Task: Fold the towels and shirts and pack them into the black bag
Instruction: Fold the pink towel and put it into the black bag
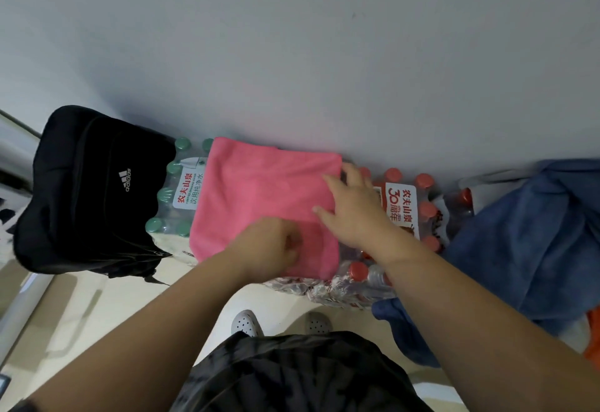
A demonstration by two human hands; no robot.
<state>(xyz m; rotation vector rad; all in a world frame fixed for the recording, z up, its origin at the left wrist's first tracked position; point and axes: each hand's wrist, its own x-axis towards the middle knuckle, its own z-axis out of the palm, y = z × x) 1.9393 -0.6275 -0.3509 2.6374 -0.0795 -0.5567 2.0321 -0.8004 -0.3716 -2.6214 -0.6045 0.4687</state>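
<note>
- Towel (259,194): pink, lying flat directly under both hands, on top of the bottle packs (175,197). Its far edge meets the wall and its near edge is at the left hand.
- Shape: close to square, with no marked long axis. Its right edge runs from near to far, under the right hand's fingers.
- Left hand (272,246): fingers curled in at the towel's near edge. It appears to pinch a bit of cloth between thumb and fingers, though the knuckles hide the contact.
- Right hand (354,210): fingers straight and spread, pressing flat on the towel's right edge and gripping nothing.
- Bag (87,190): black, standing to the left, beyond the left hand and against the same packs. The towel lies between it and the right hand, so the left hand is the nearer one.
- Blue cloth (526,233): heaped to the right of the right hand, apart from the towel and not yet folded.
- Judgement: the towel is being folded and is not packed. The coming move turns on carrying it leftward. The left hand is better placed to lead, while the right hand holds the fold flat until the towel is lifted.
</note>
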